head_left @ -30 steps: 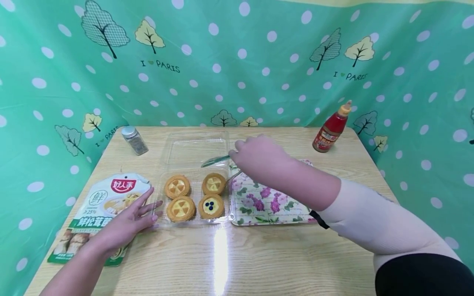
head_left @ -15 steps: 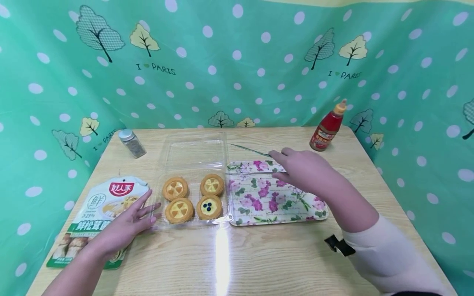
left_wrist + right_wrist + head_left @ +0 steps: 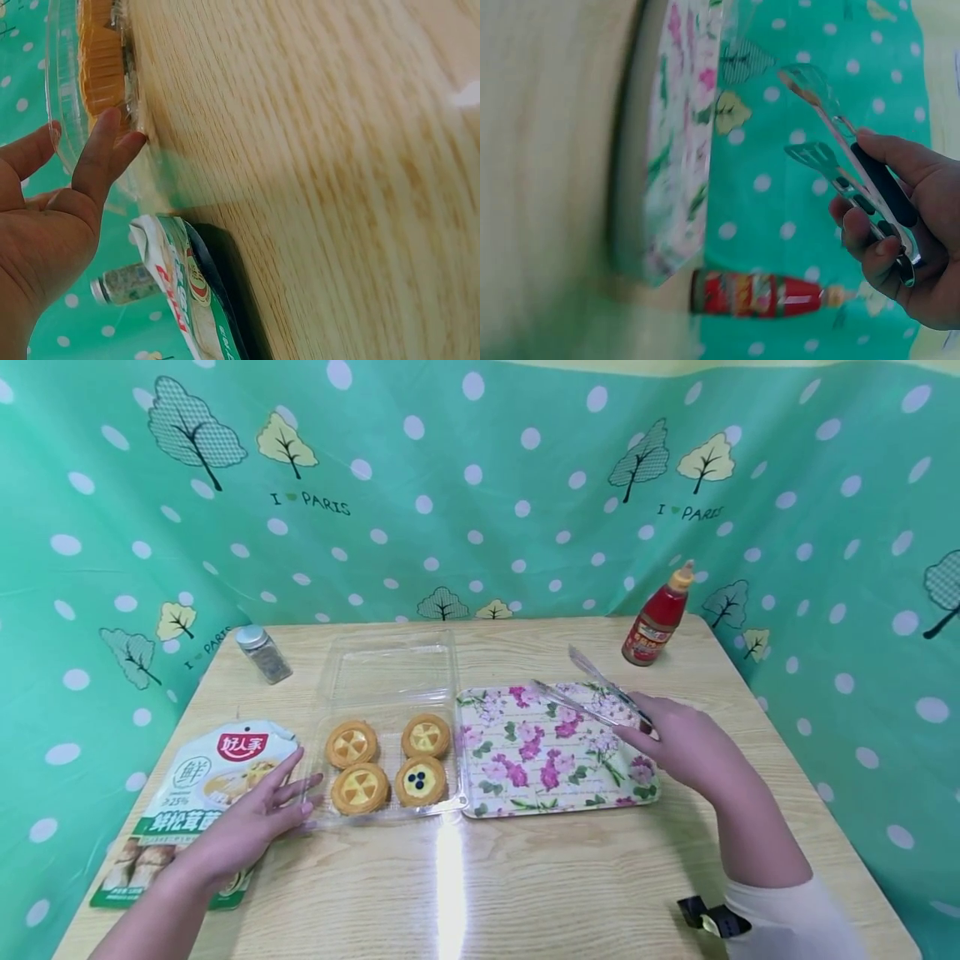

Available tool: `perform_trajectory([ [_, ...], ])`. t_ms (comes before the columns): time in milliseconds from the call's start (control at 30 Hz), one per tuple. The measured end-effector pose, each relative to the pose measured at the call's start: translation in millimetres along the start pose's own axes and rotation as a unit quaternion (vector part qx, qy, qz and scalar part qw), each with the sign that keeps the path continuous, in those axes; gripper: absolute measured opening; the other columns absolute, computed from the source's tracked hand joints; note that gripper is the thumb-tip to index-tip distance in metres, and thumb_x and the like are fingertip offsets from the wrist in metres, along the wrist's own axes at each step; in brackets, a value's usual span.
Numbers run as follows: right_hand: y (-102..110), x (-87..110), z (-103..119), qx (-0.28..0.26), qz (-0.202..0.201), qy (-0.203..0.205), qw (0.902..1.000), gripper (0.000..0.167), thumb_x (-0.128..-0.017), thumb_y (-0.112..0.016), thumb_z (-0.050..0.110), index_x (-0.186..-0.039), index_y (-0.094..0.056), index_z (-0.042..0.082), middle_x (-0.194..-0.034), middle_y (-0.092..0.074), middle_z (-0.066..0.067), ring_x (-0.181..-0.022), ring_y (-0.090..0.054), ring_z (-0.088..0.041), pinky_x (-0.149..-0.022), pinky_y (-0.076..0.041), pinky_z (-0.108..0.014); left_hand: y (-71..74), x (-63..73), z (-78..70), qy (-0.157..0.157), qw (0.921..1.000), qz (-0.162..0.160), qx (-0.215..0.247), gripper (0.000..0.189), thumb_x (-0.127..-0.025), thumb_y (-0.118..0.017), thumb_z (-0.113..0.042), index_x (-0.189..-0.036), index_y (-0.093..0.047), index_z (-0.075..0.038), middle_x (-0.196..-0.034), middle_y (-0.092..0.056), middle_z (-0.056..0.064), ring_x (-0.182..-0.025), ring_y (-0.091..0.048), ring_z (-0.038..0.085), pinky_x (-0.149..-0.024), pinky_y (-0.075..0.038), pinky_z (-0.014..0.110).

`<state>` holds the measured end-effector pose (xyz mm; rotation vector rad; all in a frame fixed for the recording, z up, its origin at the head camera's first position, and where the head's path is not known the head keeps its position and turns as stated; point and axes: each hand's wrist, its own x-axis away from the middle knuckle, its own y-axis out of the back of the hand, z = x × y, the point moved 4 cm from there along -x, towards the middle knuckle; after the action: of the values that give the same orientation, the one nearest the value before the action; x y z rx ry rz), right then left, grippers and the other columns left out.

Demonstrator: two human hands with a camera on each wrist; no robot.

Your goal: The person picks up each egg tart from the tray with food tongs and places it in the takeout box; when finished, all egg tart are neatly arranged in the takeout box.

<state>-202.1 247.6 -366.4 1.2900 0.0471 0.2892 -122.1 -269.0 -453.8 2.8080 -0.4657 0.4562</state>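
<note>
My right hand holds a pair of metal tongs with dark grips, its fingers and thumb curled round the handles. The tongs' arms are spread, with nothing between their tips, above the flowered tray. My left hand has its fingers extended to the left edge of a clear plastic clamshell box, touching its side. Several egg tarts stand in the box: one with dark berries, others with wedge-shaped pieces on top, such as the front left tart. The box's lid lies folded back.
A white and green food pouch lies under the left forearm. Behind it stands a spice jar with a pale cap. A red sauce bottle is at the back right. A green dotted curtain surrounds the table.
My right hand has moved right with the tongs, from beside the tarts to over the tray's right part. My left hand stays at the box's edge, and the tarts have not moved.
</note>
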Motion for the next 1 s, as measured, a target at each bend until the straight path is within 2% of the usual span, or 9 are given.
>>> perform_trajectory([
  [67, -4, 2.7, -14, -0.014, 0.000, -0.028, 0.9995, 0.093, -0.090, -0.040, 0.074, -0.151, -0.036, 0.005, -0.138, -0.054, -0.025, -0.113, -0.060, -0.039, -0.090, -0.051, -0.060, -0.4, 0.5, 0.1, -0.003, 1.0000, 0.001, 0.003, 0.081, -0.102, -0.052, -0.018, -0.159, 0.006, -0.021, -0.158, -0.019, 0.029, -0.137, -0.037, 0.045, -0.097, -0.056, 0.036],
  [133, -7, 5.7, -28, -0.031, 0.002, -0.057, 0.9979, 0.096, -0.089, -0.038, 0.077, -0.152, -0.035, 0.005, -0.131, -0.057, -0.025, -0.093, -0.065, -0.031, -0.076, -0.055, -0.050, -0.7, 1.0, 0.2, -0.005, 1.0000, 0.001, 0.006, 0.081, -0.102, -0.052, -0.017, -0.159, 0.007, -0.021, -0.158, -0.019, 0.029, -0.137, -0.037, 0.046, -0.096, -0.056, 0.036],
  [233, -13, 9.7, -49, -0.052, 0.006, -0.093, 0.9943, 0.094, -0.090, -0.039, 0.075, -0.153, -0.031, 0.005, -0.119, -0.060, -0.024, -0.068, -0.062, -0.019, -0.058, -0.050, -0.036, -0.9, 1.3, 0.5, -0.005, 0.9999, 0.000, 0.010, 0.082, -0.102, -0.053, -0.018, -0.159, 0.007, -0.021, -0.158, -0.019, 0.030, -0.137, -0.036, 0.047, -0.096, -0.056, 0.037],
  [300, -16, 11.6, -63, -0.061, 0.011, -0.114, 0.9915, 0.093, -0.092, -0.039, 0.072, -0.153, -0.029, 0.003, -0.107, -0.061, -0.021, -0.061, -0.058, -0.017, -0.053, -0.045, -0.030, -0.6, 1.1, 0.7, -0.005, 0.9999, -0.002, 0.010, 0.082, -0.102, -0.053, -0.018, -0.159, 0.006, -0.022, -0.158, -0.019, 0.030, -0.137, -0.037, 0.047, -0.096, -0.056, 0.037],
  [567, -27, 12.9, -103, -0.071, 0.044, -0.187, 0.9788, 0.096, -0.096, -0.034, 0.068, -0.149, -0.023, -0.011, -0.084, -0.060, -0.016, -0.065, -0.057, -0.021, -0.053, -0.045, -0.031, 0.6, -0.1, 1.4, -0.005, 0.9999, 0.000, 0.010, 0.082, -0.102, -0.053, -0.017, -0.159, 0.006, -0.022, -0.158, -0.019, 0.030, -0.137, -0.036, 0.047, -0.096, -0.056, 0.037],
  [767, -31, 11.0, -113, -0.086, 0.072, -0.220, 0.9692, 0.080, -0.097, -0.035, 0.066, -0.128, -0.043, -0.009, -0.070, -0.057, -0.011, -0.062, -0.054, -0.023, -0.049, -0.044, -0.033, 0.8, -0.7, 1.5, 0.001, 1.0000, -0.002, 0.008, 0.082, -0.102, -0.053, -0.018, -0.159, 0.006, -0.023, -0.159, -0.019, 0.028, -0.137, -0.038, 0.044, -0.097, -0.056, 0.037],
  [900, -31, 7.9, -117, -0.057, 0.090, -0.216, 0.9707, 0.078, -0.097, -0.044, 0.062, -0.124, -0.046, -0.011, -0.082, -0.062, -0.020, -0.071, -0.058, -0.031, -0.054, -0.047, -0.038, 0.4, -0.6, 1.7, 0.007, 1.0000, -0.002, 0.004, 0.083, -0.102, -0.054, -0.019, -0.159, 0.006, -0.022, -0.159, -0.020, 0.027, -0.136, -0.040, 0.041, -0.097, -0.056, 0.036],
  [1000, -30, 4.4, -117, -0.041, 0.106, -0.209, 0.9713, 0.078, -0.094, -0.052, 0.059, -0.123, -0.048, -0.014, -0.092, -0.062, -0.025, -0.075, -0.059, -0.033, -0.056, -0.050, -0.039, 0.3, -0.6, 0.5, 0.005, 1.0000, -0.002, 0.004, 0.082, -0.102, -0.054, -0.019, -0.159, 0.005, -0.022, -0.159, -0.020, 0.028, -0.137, -0.038, 0.043, -0.097, -0.056, 0.036],
])
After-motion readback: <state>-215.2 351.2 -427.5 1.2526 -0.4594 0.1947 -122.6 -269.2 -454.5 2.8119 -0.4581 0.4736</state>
